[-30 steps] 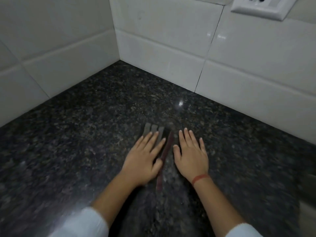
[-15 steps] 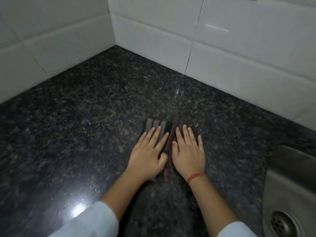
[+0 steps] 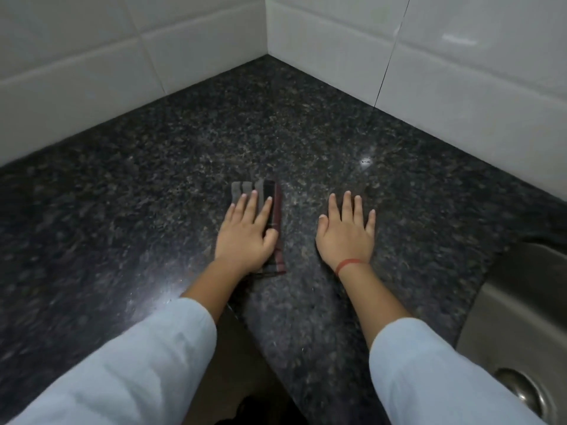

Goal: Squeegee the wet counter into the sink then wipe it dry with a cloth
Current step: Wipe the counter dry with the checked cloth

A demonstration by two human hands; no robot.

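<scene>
A folded striped cloth [image 3: 271,194], grey, dark and maroon, lies flat on the dark speckled granite counter [image 3: 153,185]. My left hand [image 3: 247,231] presses flat on the cloth with straight fingers and covers most of it. My right hand [image 3: 346,231] lies flat on the bare counter to the right of the cloth, fingers spread, a red thread round its wrist. The steel sink [image 3: 521,317] sits at the right edge, with its drain [image 3: 521,391] at the lower right. No squeegee is in view.
White tiled walls [image 3: 429,56] meet in a corner behind the counter. The counter's front edge runs between my two light-blue sleeves, with dark floor below it. A bright light glare shows on the counter left of my left forearm.
My right hand has slid off the cloth to the right onto bare counter. My left hand stays pressed on the cloth. The view has tilted down and shifted, showing more sink.
</scene>
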